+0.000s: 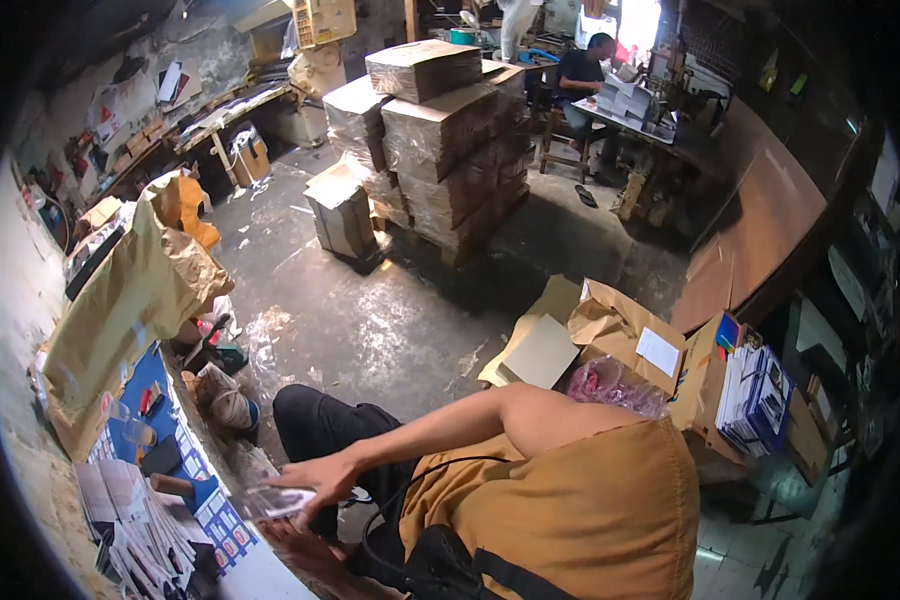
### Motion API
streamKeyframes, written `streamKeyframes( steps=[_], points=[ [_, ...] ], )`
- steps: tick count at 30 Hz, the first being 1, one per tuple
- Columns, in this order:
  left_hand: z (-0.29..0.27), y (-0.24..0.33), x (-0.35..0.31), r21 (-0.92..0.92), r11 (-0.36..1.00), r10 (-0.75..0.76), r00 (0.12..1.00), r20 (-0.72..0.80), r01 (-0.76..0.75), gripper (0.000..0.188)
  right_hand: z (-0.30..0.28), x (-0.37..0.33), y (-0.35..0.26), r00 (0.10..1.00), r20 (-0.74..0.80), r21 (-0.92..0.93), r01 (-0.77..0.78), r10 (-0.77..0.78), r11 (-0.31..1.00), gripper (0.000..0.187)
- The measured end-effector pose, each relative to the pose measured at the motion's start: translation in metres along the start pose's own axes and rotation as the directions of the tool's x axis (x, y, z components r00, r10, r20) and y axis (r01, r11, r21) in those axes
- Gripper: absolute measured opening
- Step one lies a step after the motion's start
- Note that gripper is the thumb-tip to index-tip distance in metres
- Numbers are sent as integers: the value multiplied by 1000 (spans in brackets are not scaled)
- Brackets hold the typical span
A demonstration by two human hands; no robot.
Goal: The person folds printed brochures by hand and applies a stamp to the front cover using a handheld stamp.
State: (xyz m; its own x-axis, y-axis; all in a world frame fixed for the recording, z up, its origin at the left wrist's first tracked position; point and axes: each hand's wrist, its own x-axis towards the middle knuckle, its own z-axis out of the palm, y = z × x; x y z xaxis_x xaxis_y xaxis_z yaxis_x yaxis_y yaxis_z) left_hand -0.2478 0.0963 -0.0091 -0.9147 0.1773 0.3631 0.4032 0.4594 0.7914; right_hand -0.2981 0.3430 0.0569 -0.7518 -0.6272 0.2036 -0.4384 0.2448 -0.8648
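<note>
At the edge of the worktable [189, 440], my right hand [325, 478] reaches down with its fingers around a small clear and white packet [282, 501]. From below, my left hand [298, 543] meets the same packet, its fingers closed at the packet's lower side. Glare and small size hide what is inside. Beside the hands lie printed blue-and-white sheets [228, 535]. A pile of white folded papers [135, 510] rests farther left, with a wooden cylindrical piece [172, 485] next to it.
On the table are a dark flat object [160, 456] and a red tool [151, 400]. Brown paper [135, 320] drapes beyond it. Wrapped cartons [440, 150] are stacked on the floor. Open cardboard boxes [630, 335] stand behind me. Another person [582, 80] sits at a far machine table.
</note>
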Motion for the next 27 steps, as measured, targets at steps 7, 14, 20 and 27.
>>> streamKeyframes(
  steps=[7, 14, 20, 27],
  points=[
    [-7, 12, -4, -437, 875, -249, 968, -37, 208, 67, 43, -2, 6, 995, 96, 54, 12, -17, 998, 106],
    [2, 11, -12, -593, 788, -289, 950, -119, 165, 73, 63, 22, 29, 973, 127, 320, 143, -192, 937, 87],
    [26, 30, 38, -825, 495, -617, 779, -112, 274, 89, 11, 38, 21, 991, -47, 146, 129, -124, 981, 66],
    [-3, 46, 20, -805, 590, -484, 770, -417, -65, 104, 32, 69, -14, 959, 280, 345, -51, -51, 937, 27]
  ],
)
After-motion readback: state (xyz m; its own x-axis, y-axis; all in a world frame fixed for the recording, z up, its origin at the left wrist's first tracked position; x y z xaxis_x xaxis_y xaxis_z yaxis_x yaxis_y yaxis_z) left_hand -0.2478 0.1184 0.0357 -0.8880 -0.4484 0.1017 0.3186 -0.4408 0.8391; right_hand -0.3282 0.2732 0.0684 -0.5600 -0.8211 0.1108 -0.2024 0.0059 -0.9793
